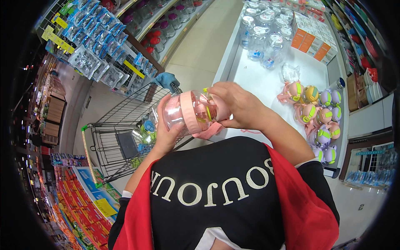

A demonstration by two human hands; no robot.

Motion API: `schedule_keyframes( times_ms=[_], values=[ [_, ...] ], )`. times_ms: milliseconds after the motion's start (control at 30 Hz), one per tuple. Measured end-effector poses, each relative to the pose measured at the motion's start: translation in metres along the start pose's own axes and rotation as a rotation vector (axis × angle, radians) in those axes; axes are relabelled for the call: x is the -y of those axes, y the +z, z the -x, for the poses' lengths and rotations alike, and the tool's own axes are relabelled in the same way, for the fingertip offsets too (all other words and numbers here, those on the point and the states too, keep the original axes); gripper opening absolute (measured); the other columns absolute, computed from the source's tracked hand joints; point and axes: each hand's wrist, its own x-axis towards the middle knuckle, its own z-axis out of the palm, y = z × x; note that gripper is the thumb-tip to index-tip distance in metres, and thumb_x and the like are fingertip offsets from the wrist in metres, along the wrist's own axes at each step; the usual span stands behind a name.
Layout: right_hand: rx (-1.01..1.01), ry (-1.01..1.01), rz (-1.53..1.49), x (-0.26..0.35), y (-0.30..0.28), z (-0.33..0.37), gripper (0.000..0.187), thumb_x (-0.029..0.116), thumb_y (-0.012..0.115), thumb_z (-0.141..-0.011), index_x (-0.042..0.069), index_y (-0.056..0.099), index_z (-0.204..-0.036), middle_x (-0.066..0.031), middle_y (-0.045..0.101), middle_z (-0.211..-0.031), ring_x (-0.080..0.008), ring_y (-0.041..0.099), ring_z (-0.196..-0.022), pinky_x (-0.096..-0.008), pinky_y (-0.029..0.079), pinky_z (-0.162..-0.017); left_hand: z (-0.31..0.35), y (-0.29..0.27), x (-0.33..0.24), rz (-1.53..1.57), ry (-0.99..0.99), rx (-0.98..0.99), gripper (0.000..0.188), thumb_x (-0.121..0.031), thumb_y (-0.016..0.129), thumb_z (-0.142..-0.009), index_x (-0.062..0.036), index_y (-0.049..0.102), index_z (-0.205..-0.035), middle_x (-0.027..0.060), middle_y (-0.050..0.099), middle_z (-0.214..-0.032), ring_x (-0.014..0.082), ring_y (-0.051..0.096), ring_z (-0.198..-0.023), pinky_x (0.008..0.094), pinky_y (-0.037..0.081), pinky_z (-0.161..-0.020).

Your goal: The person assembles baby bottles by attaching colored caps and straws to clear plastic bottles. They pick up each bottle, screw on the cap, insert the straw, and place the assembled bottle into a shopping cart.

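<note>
A clear drinking bottle with a pink band (190, 112) and a pink cap (221, 107) lies tilted sideways between my hands, in front of my chest. My left hand (168, 135) wraps round the clear body. Over the cap end, my right hand (238, 102) is closed, its fingers and thumb gripping the top. Lime-green parts show at the cap and through the clear wall. Beneath the bottle hangs a soft pink piece (207, 131); where it is attached is hidden.
A wire shopping cart (114, 139) with goods inside stands at my left, a blue-grey cloth (166, 80) over its edge. On the white display counter (246, 68) are similar capped bottles (310, 101), clear jars (266, 29) and orange-and-white boxes (313, 38). Hanging packets (93, 39) are at far left.
</note>
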Motion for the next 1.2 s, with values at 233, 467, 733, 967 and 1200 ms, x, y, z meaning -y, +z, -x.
schedule_keyframes(
  times_ms=[233, 467, 733, 967, 1200],
  values=[
    [-0.047, 0.015, 0.070, 0.004, 0.001, 0.008, 0.079, 0.023, 0.084, -0.062, 0.009, 0.047, -0.130, -0.0205, 0.054, -0.122, -0.0381, 0.060, -0.105, -0.0402, 0.053, -0.086, -0.004, 0.001, -0.010, -0.190, 0.018, 0.032, 0.089, -0.022, 0.074, -0.078, -0.0079, 0.021, -0.148, 0.0153, 0.042, -0.135, 0.0247, 0.048, -0.123, 0.0375, 0.040, -0.103],
    [0.001, -0.027, 0.129, 0.005, 0.006, 0.006, 0.075, 0.021, 0.083, -0.062, 0.007, 0.049, -0.128, -0.0189, 0.055, -0.120, -0.0367, 0.060, -0.101, -0.0397, 0.052, -0.087, 0.003, 0.005, -0.004, -0.106, -0.071, 0.018, 0.083, -0.021, 0.071, -0.082, -0.0079, 0.022, -0.147, 0.0150, 0.040, -0.135, 0.0241, 0.048, -0.120, 0.0361, 0.042, -0.102],
    [0.068, -0.019, 0.092, 0.016, 0.001, 0.003, 0.079, 0.020, 0.085, -0.057, 0.004, 0.050, -0.126, -0.0182, 0.059, -0.114, -0.0339, 0.061, -0.099, -0.0404, 0.051, -0.086, 0.012, 0.000, 0.017, 0.108, -0.318, -0.079, 0.070, -0.026, 0.064, -0.089, -0.0102, 0.027, -0.146, 0.0112, 0.039, -0.137, 0.0255, 0.047, -0.122, 0.0420, 0.051, -0.091],
    [0.163, 0.266, -0.252, 0.004, -0.010, 0.000, 0.083, 0.027, 0.084, -0.057, 0.003, 0.047, -0.127, -0.0193, 0.062, -0.112, -0.0359, 0.062, -0.101, -0.0398, 0.050, -0.089, 0.018, 0.007, 0.020, 0.372, -0.434, -0.050, 0.065, -0.048, 0.052, -0.094, -0.0115, 0.033, -0.144, 0.0137, 0.046, -0.138, 0.0304, 0.053, -0.121, 0.0429, 0.057, -0.077],
    [0.126, 0.246, -0.292, -0.009, -0.004, 0.015, 0.078, 0.030, 0.083, -0.061, 0.004, 0.047, -0.125, -0.0156, 0.061, -0.113, -0.0302, 0.061, -0.106, -0.0372, 0.048, -0.092, 0.010, 0.000, 0.006, 0.368, -0.740, 0.041, 0.069, -0.064, 0.040, -0.092, -0.0140, 0.042, -0.139, 0.0123, 0.060, -0.124, 0.0273, 0.065, -0.103, 0.0397, 0.058, -0.073]
  ],
)
